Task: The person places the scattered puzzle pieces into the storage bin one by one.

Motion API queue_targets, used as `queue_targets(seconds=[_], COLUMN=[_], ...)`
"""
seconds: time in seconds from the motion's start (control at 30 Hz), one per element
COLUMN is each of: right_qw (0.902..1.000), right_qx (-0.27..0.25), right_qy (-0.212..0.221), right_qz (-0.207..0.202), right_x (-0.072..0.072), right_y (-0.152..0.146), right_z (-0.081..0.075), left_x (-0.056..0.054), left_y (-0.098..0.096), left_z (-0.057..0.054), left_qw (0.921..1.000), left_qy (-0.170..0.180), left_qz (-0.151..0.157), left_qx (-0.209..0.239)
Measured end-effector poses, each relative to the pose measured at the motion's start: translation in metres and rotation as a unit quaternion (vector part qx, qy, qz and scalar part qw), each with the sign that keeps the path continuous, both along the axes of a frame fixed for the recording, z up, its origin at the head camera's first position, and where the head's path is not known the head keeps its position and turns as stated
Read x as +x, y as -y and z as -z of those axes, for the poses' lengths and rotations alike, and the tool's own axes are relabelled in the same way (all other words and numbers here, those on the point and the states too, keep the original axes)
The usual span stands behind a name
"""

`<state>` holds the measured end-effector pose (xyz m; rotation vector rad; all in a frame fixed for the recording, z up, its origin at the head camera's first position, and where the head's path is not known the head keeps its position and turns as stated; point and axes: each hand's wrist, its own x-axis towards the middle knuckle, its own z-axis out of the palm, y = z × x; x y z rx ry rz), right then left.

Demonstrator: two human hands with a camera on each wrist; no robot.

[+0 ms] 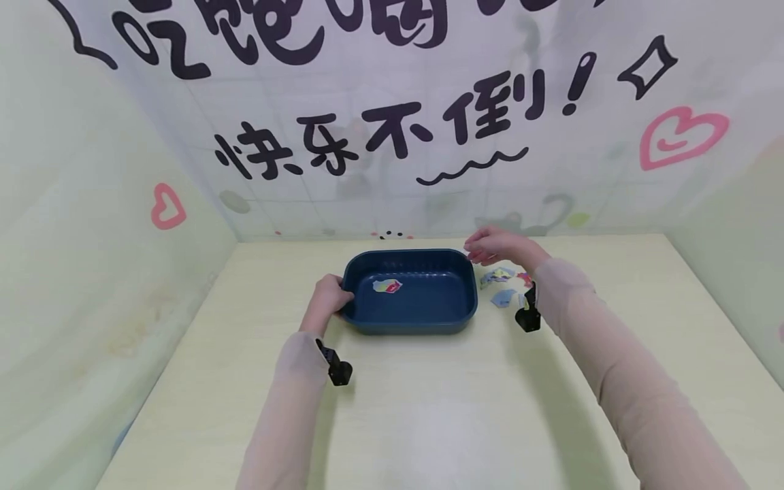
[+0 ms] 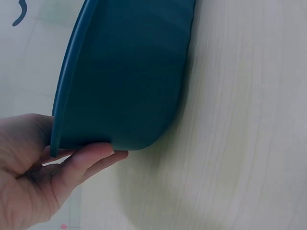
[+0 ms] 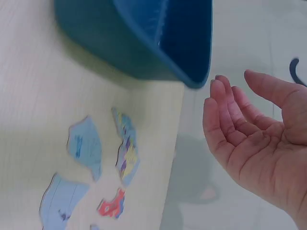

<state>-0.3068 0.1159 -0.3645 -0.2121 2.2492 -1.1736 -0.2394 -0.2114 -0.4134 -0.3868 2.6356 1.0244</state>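
Note:
A dark blue plastic basin (image 1: 410,327) with rounded corners stands on the table. My left hand (image 1: 329,294) grips its left end, with fingers on the wall below the rim in the left wrist view. Inside the basin, toward the left, lies one flat, irregular colourful piece (image 1: 387,286). My right hand (image 1: 492,246) hovers by the back right corner of the rim. Its fingers are loosely bent with nothing between them in the right wrist view. Right of the basin lie several flat pieces, among them a multicoloured one (image 3: 127,151), a blue one (image 3: 85,147) and a red one (image 3: 112,205).
The pale wooden table (image 1: 429,422) meets a printed cloth backdrop (image 1: 392,204) just behind the basin. Cloth side walls (image 1: 104,238) border it left and right. Another blue piece (image 3: 61,201) lies near the red one, partly out of that view.

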Motion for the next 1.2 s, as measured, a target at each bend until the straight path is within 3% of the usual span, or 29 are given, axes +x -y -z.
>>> queue_targets(seconds=[0.13, 0.4, 0.67, 0.83, 1.2], right_qw=[1.0, 1.0, 0.9995, 0.9988, 0.9863], right_qx=[-0.008, 0.003, 0.008, 0.019, 0.072], right_qy=[0.001, 0.004, 0.02, 0.012, 0.031], right_qz=[-0.001, -0.002, 0.026, 0.043, 0.145], right_x=[0.002, 0.011, 0.018, 0.025, 0.033], right_y=[-0.018, -0.049, -0.078, -0.097, -0.127], right_z=[0.002, 0.006, 0.015, 0.021, 0.034], left_x=[-0.003, -0.015, -0.002, -0.001, -0.004], left_y=[0.003, 0.01, 0.0, 0.0, 0.001], left_z=[0.002, 0.015, -0.001, 0.001, 0.002], left_qw=[0.9999, 0.9999, 0.9999, 1.0, 0.9999], left_qy=[0.01, 0.014, 0.011, 0.007, 0.012], left_qz=[-0.004, -0.003, -0.004, 0.004, 0.004], left_qx=[-0.005, -0.001, -0.006, -0.002, -0.002])
